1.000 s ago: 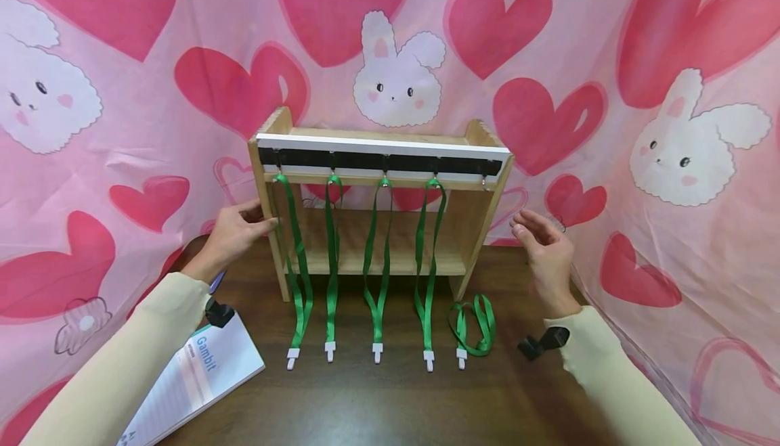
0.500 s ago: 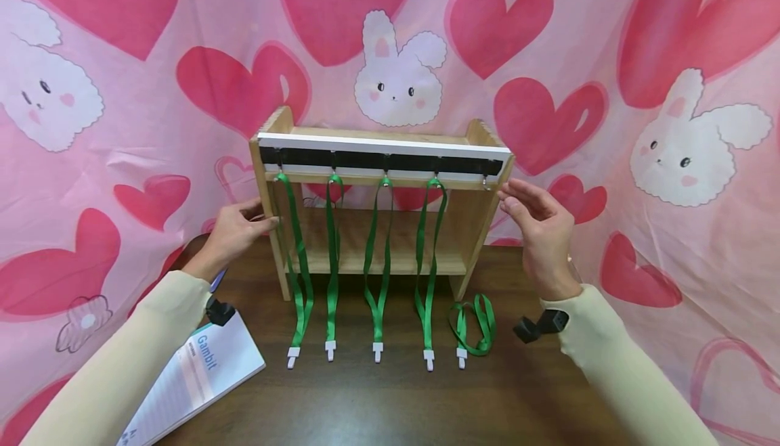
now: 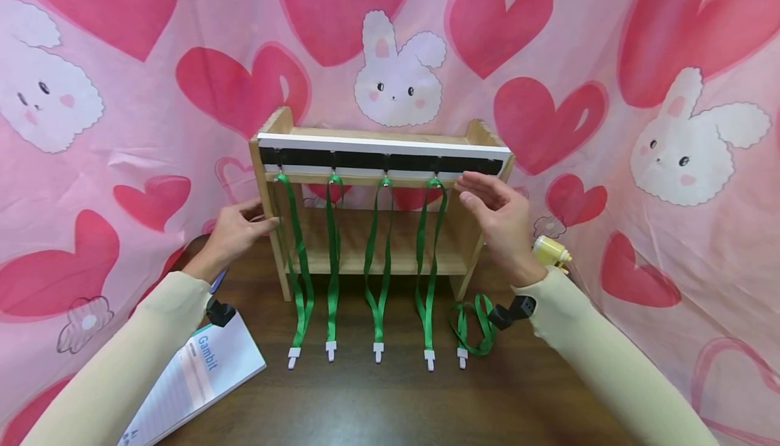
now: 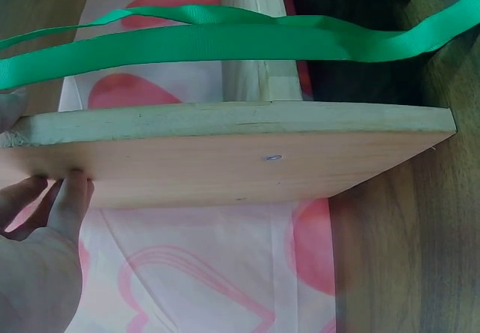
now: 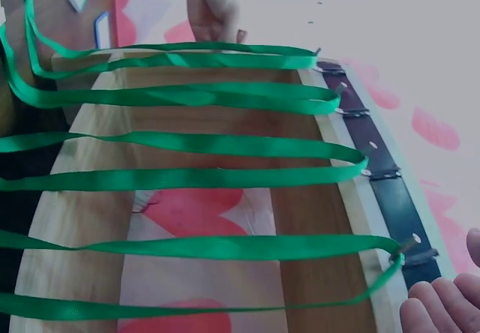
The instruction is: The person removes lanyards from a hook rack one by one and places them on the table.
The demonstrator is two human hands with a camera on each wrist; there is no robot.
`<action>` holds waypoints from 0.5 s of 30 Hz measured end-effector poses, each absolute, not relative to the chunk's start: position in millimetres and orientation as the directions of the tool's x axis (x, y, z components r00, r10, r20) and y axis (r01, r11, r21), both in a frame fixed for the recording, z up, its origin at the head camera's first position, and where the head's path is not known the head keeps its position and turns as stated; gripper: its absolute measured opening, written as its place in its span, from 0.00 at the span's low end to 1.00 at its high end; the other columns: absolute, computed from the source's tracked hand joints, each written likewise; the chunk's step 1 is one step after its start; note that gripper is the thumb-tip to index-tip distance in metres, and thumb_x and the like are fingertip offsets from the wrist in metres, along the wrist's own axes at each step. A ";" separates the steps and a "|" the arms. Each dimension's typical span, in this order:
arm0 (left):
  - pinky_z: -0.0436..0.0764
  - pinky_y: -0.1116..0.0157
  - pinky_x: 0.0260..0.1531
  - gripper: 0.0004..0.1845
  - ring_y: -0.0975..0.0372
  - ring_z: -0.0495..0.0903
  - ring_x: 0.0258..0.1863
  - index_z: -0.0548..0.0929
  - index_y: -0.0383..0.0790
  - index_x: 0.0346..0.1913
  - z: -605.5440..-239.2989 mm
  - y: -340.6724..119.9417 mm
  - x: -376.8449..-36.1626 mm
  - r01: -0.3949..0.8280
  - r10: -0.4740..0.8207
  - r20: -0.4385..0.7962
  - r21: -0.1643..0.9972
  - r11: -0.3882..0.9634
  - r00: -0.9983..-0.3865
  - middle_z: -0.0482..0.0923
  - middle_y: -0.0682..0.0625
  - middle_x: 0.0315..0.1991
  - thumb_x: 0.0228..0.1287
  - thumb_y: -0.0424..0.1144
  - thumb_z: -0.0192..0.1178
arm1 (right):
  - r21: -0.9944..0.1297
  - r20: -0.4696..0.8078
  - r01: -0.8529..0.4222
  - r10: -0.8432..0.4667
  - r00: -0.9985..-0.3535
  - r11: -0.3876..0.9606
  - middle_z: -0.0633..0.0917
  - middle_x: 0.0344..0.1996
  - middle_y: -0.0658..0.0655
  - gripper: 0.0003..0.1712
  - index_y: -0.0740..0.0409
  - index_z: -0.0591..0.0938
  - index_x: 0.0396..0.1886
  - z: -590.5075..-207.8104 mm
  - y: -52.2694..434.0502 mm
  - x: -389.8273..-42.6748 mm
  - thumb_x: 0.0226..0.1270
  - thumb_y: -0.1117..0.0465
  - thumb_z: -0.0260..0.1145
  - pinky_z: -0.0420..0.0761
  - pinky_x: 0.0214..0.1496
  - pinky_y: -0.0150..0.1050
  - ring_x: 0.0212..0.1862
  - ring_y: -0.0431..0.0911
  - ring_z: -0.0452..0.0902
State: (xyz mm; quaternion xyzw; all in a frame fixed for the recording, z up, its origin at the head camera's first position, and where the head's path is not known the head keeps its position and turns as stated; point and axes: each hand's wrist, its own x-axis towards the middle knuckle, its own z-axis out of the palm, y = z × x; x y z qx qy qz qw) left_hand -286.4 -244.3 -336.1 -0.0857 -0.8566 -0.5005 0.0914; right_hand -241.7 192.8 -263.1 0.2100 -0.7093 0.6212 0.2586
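A wooden shelf rack (image 3: 365, 263) stands on the table, its white-edged front rail (image 3: 359, 140) carrying a black hook strip (image 3: 359, 160). Several green lanyards (image 3: 376, 283) with white clips hang from the hooks. A further green lanyard (image 3: 485, 324) lies looped on the table below the rack's right end. My left hand (image 3: 234, 233) grips the rack's left side panel (image 4: 187, 168), thumb at the front edge and fingers against the outer face. At the strip's right end, my right hand (image 3: 500, 219) is held with loosely bent fingers and nothing between them, covering the rightmost hook.
A white notebook (image 3: 207, 378) lies at the left front of the brown table (image 3: 341, 405). Beyond my right wrist is a small yellow bottle-like object (image 3: 550, 251). Pink cloth (image 3: 463, 53) with hearts and rabbits hangs behind and at both sides.
My right hand has moved left and up from beside the rack to the right end of the hook strip, uncovering the yellow object. My left hand stays on the side panel.
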 end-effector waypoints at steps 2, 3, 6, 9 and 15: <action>0.78 0.53 0.58 0.36 0.40 0.77 0.65 0.67 0.38 0.75 -336.0 -244.8 -286.4 0.240 0.058 0.243 0.843 0.482 -0.968 0.72 0.32 0.69 0.69 0.46 0.65 | -0.784 0.609 -0.601 0.005 -0.793 0.157 0.88 0.54 0.62 0.21 0.68 0.81 0.59 -263.1 188.4 -243.8 0.68 0.69 0.68 0.83 0.56 0.27 0.52 0.35 0.86; 0.78 0.52 0.58 0.36 0.40 0.77 0.65 0.67 0.38 0.75 -335.8 -244.9 -286.2 0.241 0.058 0.245 0.842 0.483 -0.968 0.73 0.33 0.69 0.69 0.47 0.65 | -0.787 0.603 -0.594 0.000 -0.798 0.167 0.87 0.55 0.64 0.21 0.67 0.82 0.59 -263.4 186.3 -244.7 0.67 0.70 0.68 0.84 0.56 0.27 0.53 0.35 0.86; 0.78 0.52 0.58 0.36 0.40 0.77 0.65 0.67 0.38 0.75 -336.0 -245.2 -286.0 0.247 0.058 0.251 0.837 0.488 -0.966 0.73 0.33 0.69 0.69 0.47 0.65 | -0.793 0.583 -0.572 -0.010 -0.812 0.212 0.86 0.57 0.65 0.21 0.64 0.82 0.61 -264.8 181.6 -247.3 0.68 0.68 0.68 0.83 0.56 0.25 0.55 0.37 0.85; 0.79 0.52 0.58 0.36 0.40 0.77 0.65 0.68 0.38 0.75 -336.4 -245.0 -285.3 0.251 0.057 0.258 0.830 0.498 -0.965 0.74 0.34 0.69 0.69 0.47 0.65 | -0.796 0.570 -0.556 -0.012 -0.822 0.240 0.86 0.58 0.63 0.22 0.62 0.82 0.61 -266.5 177.3 -250.6 0.68 0.66 0.69 0.82 0.56 0.25 0.56 0.38 0.85; 0.79 0.52 0.58 0.35 0.40 0.77 0.65 0.67 0.39 0.76 -337.2 -244.9 -285.0 0.247 0.058 0.254 0.823 0.511 -0.966 0.73 0.34 0.69 0.70 0.47 0.64 | -0.835 0.530 -0.516 0.023 -0.848 0.190 0.86 0.57 0.63 0.20 0.62 0.83 0.59 -269.2 169.2 -255.9 0.68 0.66 0.69 0.84 0.52 0.25 0.51 0.36 0.85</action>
